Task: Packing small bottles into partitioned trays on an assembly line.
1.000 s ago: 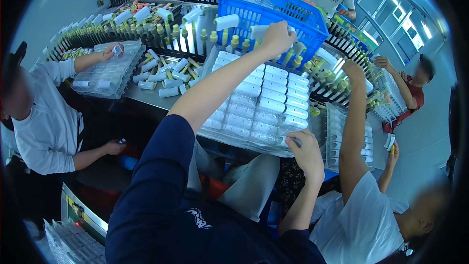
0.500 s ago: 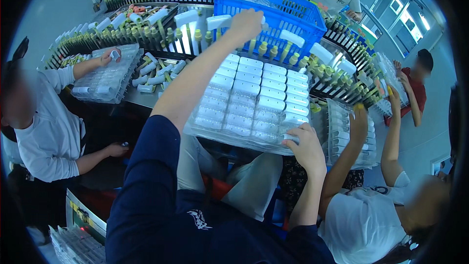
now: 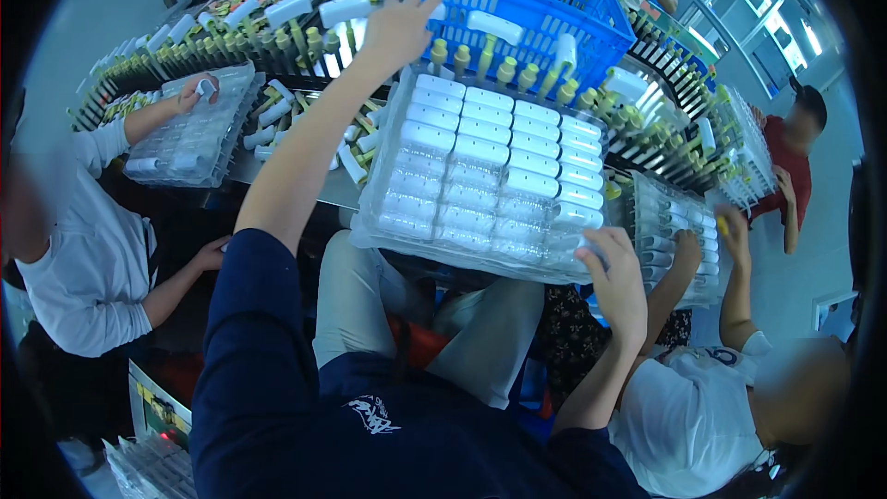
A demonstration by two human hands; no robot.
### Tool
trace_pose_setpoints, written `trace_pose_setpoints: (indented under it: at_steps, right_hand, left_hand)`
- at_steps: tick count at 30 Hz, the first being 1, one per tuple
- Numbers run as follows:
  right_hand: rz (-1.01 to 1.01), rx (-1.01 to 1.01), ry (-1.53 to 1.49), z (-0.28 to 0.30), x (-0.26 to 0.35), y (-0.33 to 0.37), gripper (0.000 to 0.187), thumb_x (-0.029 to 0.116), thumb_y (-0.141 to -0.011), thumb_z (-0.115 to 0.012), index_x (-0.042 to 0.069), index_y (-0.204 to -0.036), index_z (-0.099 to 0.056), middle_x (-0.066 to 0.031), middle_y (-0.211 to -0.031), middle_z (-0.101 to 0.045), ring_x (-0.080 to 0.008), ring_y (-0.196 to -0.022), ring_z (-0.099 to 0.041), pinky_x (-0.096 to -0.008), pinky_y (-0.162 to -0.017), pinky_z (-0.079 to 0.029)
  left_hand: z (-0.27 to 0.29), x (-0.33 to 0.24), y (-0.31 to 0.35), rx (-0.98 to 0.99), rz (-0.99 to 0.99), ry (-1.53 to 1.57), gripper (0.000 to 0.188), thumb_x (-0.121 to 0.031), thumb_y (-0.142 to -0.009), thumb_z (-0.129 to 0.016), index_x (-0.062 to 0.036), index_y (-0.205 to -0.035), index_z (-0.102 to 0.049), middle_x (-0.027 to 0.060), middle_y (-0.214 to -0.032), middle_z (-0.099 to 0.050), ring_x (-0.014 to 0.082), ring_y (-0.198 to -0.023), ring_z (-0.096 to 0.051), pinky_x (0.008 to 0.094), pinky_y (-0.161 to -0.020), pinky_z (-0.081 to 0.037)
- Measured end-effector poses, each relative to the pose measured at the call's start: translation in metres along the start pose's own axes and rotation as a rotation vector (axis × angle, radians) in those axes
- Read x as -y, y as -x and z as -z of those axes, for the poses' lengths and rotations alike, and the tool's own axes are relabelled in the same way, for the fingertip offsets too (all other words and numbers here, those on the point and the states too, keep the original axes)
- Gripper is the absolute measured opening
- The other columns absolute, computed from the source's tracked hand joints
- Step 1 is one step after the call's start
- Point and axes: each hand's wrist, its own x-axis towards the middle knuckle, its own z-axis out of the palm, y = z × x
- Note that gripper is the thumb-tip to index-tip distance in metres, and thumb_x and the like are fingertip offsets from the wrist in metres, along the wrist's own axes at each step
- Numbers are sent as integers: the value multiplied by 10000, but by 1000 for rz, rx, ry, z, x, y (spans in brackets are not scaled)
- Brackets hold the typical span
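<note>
A clear plastic blister tray [image 3: 377, 214] lies tilted before me, its far cells filled with rows of white plastic covers [image 3: 482, 127]. The near cells show only clear plastic. My left hand [image 3: 399, 32] reaches beyond the tray to the peg row, fingers closed round a white cover [image 3: 437, 12], mostly hidden behind the fingers. At the tray's near right corner, my right hand [image 3: 617, 279] is closed on another small white cover [image 3: 586, 245], its thumb and fingers partly hiding it. More white covers, like this curved one [image 3: 495, 27], sit on upright yellow-green pegs [image 3: 507, 71].
A blue crate [image 3: 531, 2] with bubble wrap stands behind the pegs. Loose white pieces [image 3: 273, 113] lie left of my tray. Co-workers sit on both sides, one with a tray [image 3: 189, 143] on the left, another with a tray [image 3: 661, 222] close on the right.
The peg row and its covers have shifted left, and my left hand has moved left with them. The tray appears slightly farther right. My right hand stays at the tray's corner.
</note>
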Motion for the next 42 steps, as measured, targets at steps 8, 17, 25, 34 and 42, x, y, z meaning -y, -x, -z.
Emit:
trace_pose_setpoints:
  at_steps: [8,17,25,34,42]
  right_hand:
    - [-203,-244,-501,-7,-13,-31,323,268,-1058,-403,-13,-981,-542,-87,-764,-622,-110,-638,-561,-282,-619,-459]
    - [-98,-452,-465,17,-74,-174,393,338,-990,-567,-52,-951,-538,-88,-695,-615,-146,-552,-603,-276,-509,-460]
    - [-55,-306,343,-3,-72,-323,717,559,-917,-515,-147,-945,-640,-333,-932,-659,-471,-993,-630,-485,-865,-499]
    - [82,-134,563,-78,29,-300,491,468,-955,-511,25,-1165,-523,-237,-1244,-582,-417,-1090,-609,-531,-858,-502]
    - [481,-152,86,-53,39,-184,403,183,-922,-608,9,-1280,-544,-245,-1220,-586,-379,-1126,-579,-429,-920,-468]
  left_hand:
    - [-2,52,14,30,86,-78,773,-306,-721,-773,-175,-1390,-410,123,-1195,-561,362,-988,-598,441,-789,-564]
    - [49,-5,77,-209,-4,301,437,-167,-833,-653,-40,-1236,-542,186,-1190,-582,347,-1139,-538,441,-955,-453]
    - [89,-104,115,109,-290,490,203,-186,-850,-635,-21,-965,-602,107,-936,-644,284,-949,-620,418,-829,-502]
    - [72,-168,109,112,-397,595,134,-125,-791,-645,-43,-891,-609,92,-913,-633,259,-947,-618,394,-800,-508]
    - [31,-189,101,180,-363,491,172,-128,-764,-658,-81,-926,-689,66,-1033,-629,241,-1071,-556,401,-822,-480]
